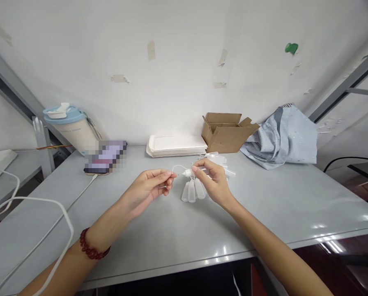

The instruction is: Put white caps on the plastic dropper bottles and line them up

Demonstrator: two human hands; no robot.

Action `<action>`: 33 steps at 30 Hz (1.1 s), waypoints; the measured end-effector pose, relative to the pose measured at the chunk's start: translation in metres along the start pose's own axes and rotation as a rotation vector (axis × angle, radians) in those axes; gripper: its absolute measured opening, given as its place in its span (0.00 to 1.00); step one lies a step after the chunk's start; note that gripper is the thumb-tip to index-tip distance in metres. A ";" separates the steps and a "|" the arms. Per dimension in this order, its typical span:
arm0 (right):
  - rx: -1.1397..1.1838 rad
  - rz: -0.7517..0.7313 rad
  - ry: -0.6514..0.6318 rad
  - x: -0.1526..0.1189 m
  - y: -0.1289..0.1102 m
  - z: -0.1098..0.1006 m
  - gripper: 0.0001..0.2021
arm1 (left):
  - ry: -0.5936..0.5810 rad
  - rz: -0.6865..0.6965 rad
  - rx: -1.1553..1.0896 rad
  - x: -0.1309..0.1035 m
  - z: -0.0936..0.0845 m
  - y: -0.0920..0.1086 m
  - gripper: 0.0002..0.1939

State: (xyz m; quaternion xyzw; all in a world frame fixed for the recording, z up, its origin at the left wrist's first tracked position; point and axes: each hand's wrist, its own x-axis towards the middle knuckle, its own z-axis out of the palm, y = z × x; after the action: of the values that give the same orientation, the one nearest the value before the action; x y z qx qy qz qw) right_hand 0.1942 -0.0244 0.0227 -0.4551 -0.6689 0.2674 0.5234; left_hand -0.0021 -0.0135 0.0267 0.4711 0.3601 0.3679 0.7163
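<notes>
Near the middle of the grey table, my right hand (213, 179) pinches a small translucent bottle with a white cap (188, 172), its tip pointing left. My left hand (155, 185) is closed at the fingertips on a small end piece of a thin white strand (179, 166) that curves over to the cap. A thin needle-like tip reaches from the cap toward my left fingers. Several small translucent bottles (192, 192) lie fanned out just below and behind my right hand, which partly hides them.
Along the wall on the table (159, 255) are a tumbler (76, 131), a stack of white envelopes (178, 144), an open cardboard box (227, 137) and a bundled blue-grey cloth (285, 139). A phone (105, 158) lies left, with a white cable (60, 218) running from it.
</notes>
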 end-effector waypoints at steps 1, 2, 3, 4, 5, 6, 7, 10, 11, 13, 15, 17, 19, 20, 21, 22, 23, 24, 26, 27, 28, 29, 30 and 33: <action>0.003 -0.003 -0.001 0.000 0.000 0.000 0.07 | -0.003 -0.003 0.002 0.000 0.000 0.000 0.10; 0.006 -0.005 -0.002 -0.001 0.000 0.000 0.07 | -0.006 -0.005 0.006 0.000 0.000 0.000 0.11; 0.010 -0.005 -0.005 -0.001 0.000 0.001 0.07 | -0.009 -0.008 0.010 0.000 0.001 0.000 0.11; 0.013 -0.004 -0.007 -0.001 0.000 0.001 0.07 | -0.011 -0.011 0.014 0.000 0.001 0.000 0.11; 0.016 -0.003 -0.010 -0.001 0.001 0.001 0.07 | -0.012 -0.013 0.017 0.000 0.001 0.000 0.11; 0.018 -0.002 -0.012 -0.002 0.001 0.001 0.08 | -0.011 -0.014 0.020 0.000 0.001 0.000 0.11; 0.021 -0.002 -0.013 -0.002 0.001 0.001 0.08 | -0.009 -0.016 0.024 0.000 0.002 0.000 0.11; 0.033 0.004 -0.017 -0.002 0.002 0.001 0.08 | -0.007 -0.018 0.035 0.000 0.002 0.000 0.12; 0.039 0.007 -0.021 -0.002 0.002 0.001 0.09 | -0.007 -0.020 0.037 0.000 0.002 0.000 0.12; 0.047 0.013 -0.028 -0.002 0.002 0.001 0.09 | -0.006 -0.024 0.039 0.000 0.002 -0.001 0.12; 0.050 0.015 -0.035 -0.002 0.001 0.001 0.09 | -0.006 -0.023 0.041 0.000 0.002 -0.001 0.12; 0.046 0.016 -0.039 -0.002 0.000 0.002 0.10 | -0.007 -0.019 0.047 0.000 0.002 -0.001 0.12; 0.033 0.014 -0.045 -0.003 0.000 0.002 0.10 | -0.003 -0.019 0.057 0.000 0.003 0.000 0.13; 0.025 0.012 -0.048 -0.003 0.000 0.002 0.10 | 0.000 -0.020 0.063 0.000 0.003 0.000 0.13; 0.017 0.010 -0.051 -0.003 0.000 0.002 0.10 | 0.004 -0.021 0.067 0.000 0.003 0.000 0.13; 0.011 0.008 -0.053 -0.003 0.000 0.002 0.10 | 0.008 -0.022 0.069 0.000 0.004 0.000 0.13; 0.007 0.007 -0.055 -0.003 0.000 0.002 0.10 | 0.011 -0.021 0.068 0.000 0.004 0.000 0.13; 0.003 0.008 -0.055 -0.003 0.000 0.002 0.10 | 0.013 -0.021 0.066 0.000 0.004 0.000 0.13; -0.008 0.008 -0.056 -0.003 0.000 0.002 0.10 | 0.014 -0.021 0.064 0.000 0.004 0.000 0.13; -0.017 0.003 -0.056 -0.003 0.000 0.002 0.10 | 0.016 -0.019 0.067 0.000 0.004 -0.001 0.12; -0.029 -0.007 -0.055 -0.002 0.000 0.001 0.10 | 0.017 -0.015 0.075 0.000 0.004 -0.001 0.12; -0.044 -0.022 -0.055 -0.002 0.000 0.001 0.09 | 0.022 -0.007 0.087 0.000 0.004 -0.001 0.12; -0.061 -0.040 -0.055 -0.002 -0.001 0.002 0.09 | 0.029 0.005 0.104 0.000 0.004 -0.002 0.12; -0.109 -0.091 -0.059 -0.003 -0.001 0.002 0.09 | 0.073 0.072 0.188 0.000 0.006 -0.003 0.14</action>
State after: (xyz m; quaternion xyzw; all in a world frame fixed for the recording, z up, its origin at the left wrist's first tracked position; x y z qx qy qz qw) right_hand 0.1917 -0.0269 0.0219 -0.4439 -0.7176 0.2199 0.4896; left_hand 0.0033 -0.0168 0.0254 0.5353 0.4017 0.3749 0.6415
